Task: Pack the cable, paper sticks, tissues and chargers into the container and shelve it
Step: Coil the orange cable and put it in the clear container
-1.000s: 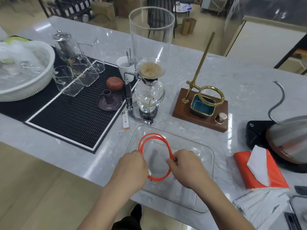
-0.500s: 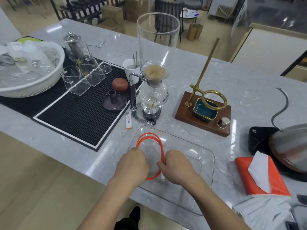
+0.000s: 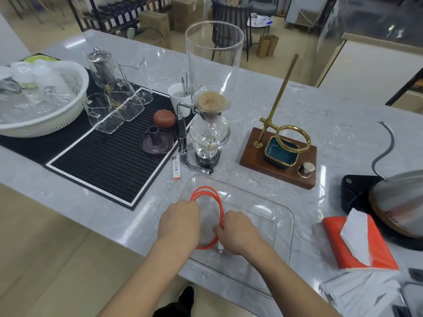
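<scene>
Over the container (image 3: 283, 225): cable (image 3: 218, 202) coiled, held by both hands
Left hand (image 3: 179, 221): grasping cable's left side
Right hand (image 3: 238, 232): pinching its right side
Tabletop (image 3: 343, 115): tissues (image 3: 359, 243) at right

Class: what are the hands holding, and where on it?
Both hold the coiled cable over the container: left hand its left side, right hand its right side.

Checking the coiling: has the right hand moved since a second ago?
Yes. The right hand has moved left within the clear container, closer to the left hand, narrowing the cable loop.
</scene>
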Available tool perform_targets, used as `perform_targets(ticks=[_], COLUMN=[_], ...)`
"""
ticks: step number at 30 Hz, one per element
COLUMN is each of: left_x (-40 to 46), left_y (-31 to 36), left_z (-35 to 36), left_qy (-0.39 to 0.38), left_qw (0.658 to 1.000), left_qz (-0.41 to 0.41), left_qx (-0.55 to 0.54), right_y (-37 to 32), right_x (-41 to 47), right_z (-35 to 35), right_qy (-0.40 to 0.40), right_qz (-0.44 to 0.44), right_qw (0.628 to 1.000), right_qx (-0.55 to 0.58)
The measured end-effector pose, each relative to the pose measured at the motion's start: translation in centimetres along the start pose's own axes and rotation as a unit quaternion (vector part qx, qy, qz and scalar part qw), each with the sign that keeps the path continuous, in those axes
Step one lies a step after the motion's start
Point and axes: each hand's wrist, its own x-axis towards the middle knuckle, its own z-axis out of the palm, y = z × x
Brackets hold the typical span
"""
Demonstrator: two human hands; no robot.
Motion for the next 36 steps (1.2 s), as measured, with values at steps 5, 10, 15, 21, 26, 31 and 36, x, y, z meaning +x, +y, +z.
perform_targets(ticks=[5,10,15,21,26,31,36], left_x=[0.0,-0.2,-0.5,-0.8,-0.9,-0.8,-0.7], left_y=[-0.3,-0.4,-0.7,-0.8,-0.9,-0.9,-1.6], left_z=[0.1,0.3,0.6,0.7,1.0,0.6,0.7], left_qy=[0.010,0.018,0.024,0.015,0.003,-0.011,-0.040], left_qw=[1.000,1.000,0.999,0.999,0.998,0.996,0.991], left_qz=[0.000,-0.011,-0.008,0.030,0.061,0.084,0.124], left_qx=[-0.004,-0.014,-0.030,-0.024,-0.007,0.011,0.013], right_y=[0.3,0.2,0.0,0.2,0.5,0.6,0.9], right_x=[0.1,0.2,0.3,0.5,0.3,-0.2,-0.3], right_z=[-0.1,-0.4,-0.2,0.2,0.1,-0.4,-0.5], right_qy=[-0.009,-0.017,-0.028,-0.005,0.001,0.014,0.045], right_qz=[0.008,0.009,0.027,0.029,0.029,0.004,0.015], right_qw=[1.000,1.000,0.999,1.000,1.000,0.999,0.997], right_qx=[0.010,0.022,0.038,0.012,0.013,0.051,0.056])
